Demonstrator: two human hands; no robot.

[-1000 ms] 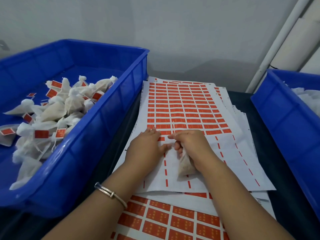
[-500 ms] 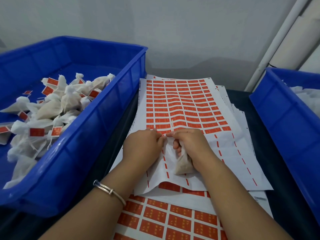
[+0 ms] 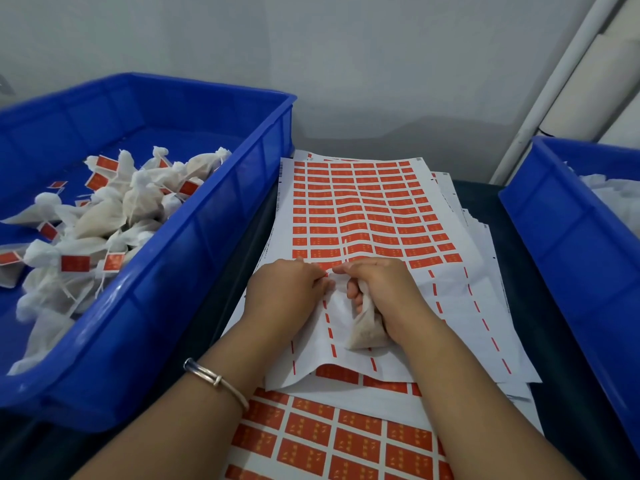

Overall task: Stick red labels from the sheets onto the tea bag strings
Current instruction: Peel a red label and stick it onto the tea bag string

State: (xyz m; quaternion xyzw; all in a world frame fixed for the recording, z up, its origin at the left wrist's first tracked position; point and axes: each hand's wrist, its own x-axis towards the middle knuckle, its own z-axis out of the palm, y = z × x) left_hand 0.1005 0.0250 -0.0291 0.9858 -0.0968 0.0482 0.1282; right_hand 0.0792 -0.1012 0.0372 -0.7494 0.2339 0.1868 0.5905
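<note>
Far left: blue bin [image 3: 207, 258], cut off by the frame edge, holding a heap of tagged tea bags [image 3: 114, 216], their strings too fine to trace in the tangle. A silver bangle [image 3: 214, 377] on the left wrist. Left hand [image 3: 287, 292] knuckles-up on the label sheet [image 3: 360, 209], fingertips curled under and hidden, so impossible to tell whether pinching a label or only pressing the paper; a speck of red just visible where the two hands meet. Between the hands, the near end of the sheet already stripped, only thin red slivers left on white backing, and its lower corner lifted off the stack. Right hand [image 3: 384, 292] curled closed around the neck of a tea bag [image 3: 365, 332], the filled pouch hanging below the palm and resting on the stripped backing; thumb and forefinger tips touching the left hand's, the string itself not discernible. Beneath, a second sheet of larger-looking red labels [image 3: 346, 441], partly covered by both forearms. Far right: another blue bin [image 3: 568, 237], mostly out of frame, with something white and blurred inside.
</note>
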